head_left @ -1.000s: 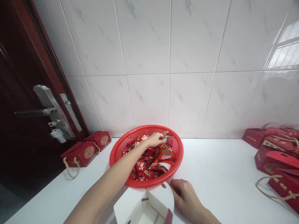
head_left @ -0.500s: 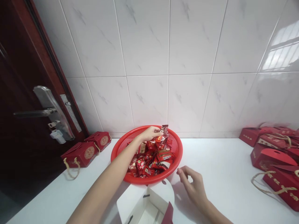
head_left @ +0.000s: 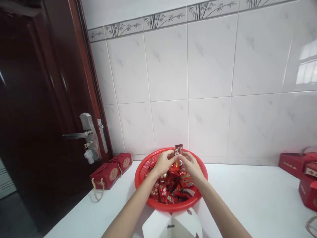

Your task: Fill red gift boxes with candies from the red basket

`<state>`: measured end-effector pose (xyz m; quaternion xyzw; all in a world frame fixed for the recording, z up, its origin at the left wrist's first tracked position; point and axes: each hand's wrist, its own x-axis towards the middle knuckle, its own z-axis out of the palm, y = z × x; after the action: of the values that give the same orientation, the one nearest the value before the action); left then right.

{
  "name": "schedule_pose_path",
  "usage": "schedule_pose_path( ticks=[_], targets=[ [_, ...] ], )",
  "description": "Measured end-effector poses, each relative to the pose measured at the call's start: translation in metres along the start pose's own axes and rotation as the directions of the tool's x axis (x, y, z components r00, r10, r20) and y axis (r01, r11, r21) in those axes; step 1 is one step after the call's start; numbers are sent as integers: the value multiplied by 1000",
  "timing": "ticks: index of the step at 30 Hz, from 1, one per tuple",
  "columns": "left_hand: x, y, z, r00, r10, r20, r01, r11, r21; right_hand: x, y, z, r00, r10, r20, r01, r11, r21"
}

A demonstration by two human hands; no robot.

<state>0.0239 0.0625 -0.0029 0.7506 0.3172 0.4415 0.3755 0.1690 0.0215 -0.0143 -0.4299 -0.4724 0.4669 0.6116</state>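
Observation:
Over the back of a red plastic basket (head_left: 169, 207), both hands meet at a dark red wrapped candy (head_left: 178, 149). My left hand (head_left: 163, 162) pinches it from the left. From the right, my right hand (head_left: 192, 166) has its thumb and fingertips closed on the same wrapper. Below them the basket holds many red wrapped candies (head_left: 162, 190), some with gold or floral print; the hands and wrists cover part of the pile. An open carton (head_left: 158, 224) with a white inside stands in front of the basket, its lower part cut off by the frame edge.
Two dark red gift boxes (head_left: 106, 175) with rope handles stand on the white table (head_left: 237, 195) at the left, near a dark door (head_left: 37, 99) with a metal handle. More red boxes (head_left: 292, 164) stand at the right edge. A tiled wall (head_left: 210, 129) rises behind.
My right hand has moved from the table beside the basket up to the candy in my left hand, and now grips it too. The view has tilted up and shifted left.

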Motion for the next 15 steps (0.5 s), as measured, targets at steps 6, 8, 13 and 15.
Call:
schedule_pose_path(
  ticks=[6, 8, 13, 15],
  targets=[
    [-11, -4, -4, 1000, -2, 12, 2, 1000, 27, -3, 2, 6, 984, -137, 114, 136, 990, 19],
    [-13, -3, -3, 1000, 1, 13, -2, 998, 59, -4, 2, 5, 980, -168, 110, 166, 986, 27],
    [-14, 0, 0, 999, -24, -23, 25, 997, 66, -5, 3, 2, 969, -234, 81, 233, 972, 26],
    [-13, 0, -1, 995, -41, -93, 42, 999, 10, -4, 3, 1, 970, -232, 66, 232, 973, 10]
  ],
)
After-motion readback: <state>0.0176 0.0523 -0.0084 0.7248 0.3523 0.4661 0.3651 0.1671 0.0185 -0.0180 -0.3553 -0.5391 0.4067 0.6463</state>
